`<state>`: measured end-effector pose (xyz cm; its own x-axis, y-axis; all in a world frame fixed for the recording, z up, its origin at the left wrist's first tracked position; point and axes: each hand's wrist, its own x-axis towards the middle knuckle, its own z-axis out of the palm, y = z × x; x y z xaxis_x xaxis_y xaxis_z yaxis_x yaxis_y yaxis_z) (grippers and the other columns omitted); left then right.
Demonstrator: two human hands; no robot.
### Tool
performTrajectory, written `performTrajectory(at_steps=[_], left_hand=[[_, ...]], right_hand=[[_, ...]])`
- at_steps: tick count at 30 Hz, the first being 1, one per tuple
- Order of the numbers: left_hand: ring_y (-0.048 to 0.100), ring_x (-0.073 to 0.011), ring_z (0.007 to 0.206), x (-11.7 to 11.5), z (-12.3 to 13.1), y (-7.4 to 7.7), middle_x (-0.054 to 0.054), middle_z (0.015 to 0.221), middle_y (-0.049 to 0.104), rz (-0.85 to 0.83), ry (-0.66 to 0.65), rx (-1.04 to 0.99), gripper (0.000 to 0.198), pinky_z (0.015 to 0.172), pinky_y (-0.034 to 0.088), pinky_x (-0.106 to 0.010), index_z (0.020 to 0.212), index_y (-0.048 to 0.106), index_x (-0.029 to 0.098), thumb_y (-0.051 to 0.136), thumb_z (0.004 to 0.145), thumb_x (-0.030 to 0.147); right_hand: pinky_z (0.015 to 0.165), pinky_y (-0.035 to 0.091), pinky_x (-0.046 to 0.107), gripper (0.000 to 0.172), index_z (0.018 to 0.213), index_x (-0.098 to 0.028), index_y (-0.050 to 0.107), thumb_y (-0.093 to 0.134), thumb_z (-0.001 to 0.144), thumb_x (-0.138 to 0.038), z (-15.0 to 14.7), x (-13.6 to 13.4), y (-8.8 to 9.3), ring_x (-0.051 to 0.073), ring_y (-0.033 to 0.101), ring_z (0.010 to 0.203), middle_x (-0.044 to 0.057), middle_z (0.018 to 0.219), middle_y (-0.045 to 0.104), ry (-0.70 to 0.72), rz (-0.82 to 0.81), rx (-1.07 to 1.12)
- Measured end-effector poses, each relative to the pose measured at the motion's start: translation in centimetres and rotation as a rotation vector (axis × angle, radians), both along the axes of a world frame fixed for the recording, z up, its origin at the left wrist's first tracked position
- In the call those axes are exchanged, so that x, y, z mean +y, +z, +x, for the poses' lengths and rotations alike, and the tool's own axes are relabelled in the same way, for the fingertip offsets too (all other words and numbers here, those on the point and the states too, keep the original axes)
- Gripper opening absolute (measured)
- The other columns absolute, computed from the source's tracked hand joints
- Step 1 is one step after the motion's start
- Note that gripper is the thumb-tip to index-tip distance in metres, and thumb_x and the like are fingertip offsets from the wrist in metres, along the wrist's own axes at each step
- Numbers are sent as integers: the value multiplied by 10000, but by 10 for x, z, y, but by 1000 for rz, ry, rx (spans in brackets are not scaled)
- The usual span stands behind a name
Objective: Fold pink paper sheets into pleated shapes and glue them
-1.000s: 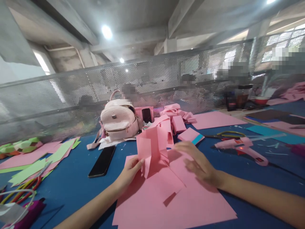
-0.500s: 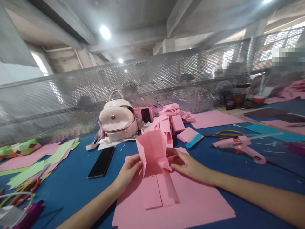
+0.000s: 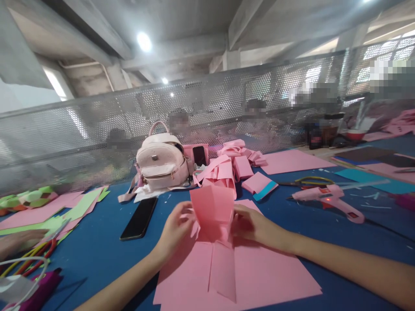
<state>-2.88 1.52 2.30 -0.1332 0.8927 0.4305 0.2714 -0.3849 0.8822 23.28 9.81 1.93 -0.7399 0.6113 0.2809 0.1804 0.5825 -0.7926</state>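
Observation:
A folded piece of pink paper (image 3: 212, 209) stands up between my hands, its back panel raised and creased sides bent inward. Its front flaps hang down over a pile of flat pink sheets (image 3: 275, 276). My left hand (image 3: 177, 226) pinches the left side of the folded paper, fingers curled. On the other side, my right hand (image 3: 251, 222) is closed on its right edge, with the fingertips partly hidden behind it.
A black phone (image 3: 139, 219) lies left of the sheets, near a white backpack (image 3: 162, 162). Folded pink pieces (image 3: 220, 170) are heaped behind. A pink glue gun (image 3: 327, 198) and scissors (image 3: 311, 181) lie right. Another person's hand (image 3: 22, 242) rests at far left by coloured paper and scissors.
The folded paper's sides have been drawn inward and its front flaps have shifted lower. My left hand has turned slightly. Another person's hand has come in at the far left.

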Motion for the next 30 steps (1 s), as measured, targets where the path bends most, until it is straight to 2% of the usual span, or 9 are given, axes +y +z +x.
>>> performTrajectory(at_steps=[3, 6, 8, 11, 14, 17, 20, 24, 30], left_hand=[[590, -185, 914, -14, -2, 13, -48, 1010, 627, 204, 165, 82, 153, 831, 466, -294, 1060, 616, 239, 631, 907, 246], [591, -174, 804, -40, 9, 27, -10, 831, 639, 423, 109, 253, 99, 768, 470, -286, 907, 642, 258, 654, 872, 167], [610, -165, 693, -59, 24, 30, -6, 772, 693, 724, -176, 760, 151, 683, 490, -291, 991, 658, 255, 574, 922, 150], [685, -171, 753, -79, 48, 19, 9, 838, 760, 872, -158, 1273, 207, 759, 536, -291, 913, 689, 290, 577, 917, 116], [701, -223, 688, -81, 58, 0, -98, 868, 773, 773, -76, 1347, 213, 648, 562, -332, 862, 699, 173, 521, 937, 263], [729, -285, 783, -73, 53, -13, -178, 996, 766, 650, -37, 1395, 249, 688, 588, -382, 1026, 694, 79, 563, 872, 225], [739, -323, 875, -66, 47, -17, -212, 1063, 753, 439, -30, 1382, 496, 737, 610, -397, 1147, 665, 48, 628, 874, 460], [714, -408, 1017, -63, 43, -21, -282, 1141, 714, 313, -69, 1333, 841, 833, 606, -452, 1211, 645, 20, 629, 770, 735], [647, -392, 1181, -57, 32, -29, -290, 1305, 623, 235, -132, 1375, 513, 958, 565, -441, 1295, 591, -19, 545, 817, 160]], right_hand=[[800, 498, 312, 318, 977, -200, 624, 605, 706, -34, 1, 0, -1, 211, 637, 915, 31, 1008, 684, -31, 27, -73], [781, 501, 305, 377, 951, -196, 613, 546, 648, 20, 1, -2, 0, 206, 644, 890, 27, 970, 686, -37, 23, -85], [790, 499, 308, 367, 938, -196, 608, 538, 650, 22, 1, -4, 2, 212, 641, 909, 32, 975, 685, -44, 30, -86], [790, 493, 307, 343, 925, -199, 606, 567, 660, 15, 0, -6, 4, 213, 630, 914, 29, 981, 681, -46, 50, -89], [788, 485, 305, 298, 891, -196, 604, 609, 674, 9, 0, -6, 5, 209, 623, 892, 22, 960, 670, -39, 78, -88], [819, 477, 311, 205, 866, -193, 612, 660, 740, -38, 1, -6, 6, 205, 619, 900, 21, 942, 658, -30, 109, -74], [862, 475, 327, 69, 900, -201, 661, 704, 847, -196, 2, -7, 9, 208, 616, 937, 32, 970, 658, 24, 159, -77], [885, 484, 349, 108, 921, -217, 720, 655, 931, -302, 3, -7, 12, 215, 614, 965, 55, 992, 667, 115, 299, -117], [864, 499, 346, 164, 1025, -226, 726, 588, 977, -303, 2, -5, 9, 214, 623, 978, 63, 995, 713, 192, 482, -100]])
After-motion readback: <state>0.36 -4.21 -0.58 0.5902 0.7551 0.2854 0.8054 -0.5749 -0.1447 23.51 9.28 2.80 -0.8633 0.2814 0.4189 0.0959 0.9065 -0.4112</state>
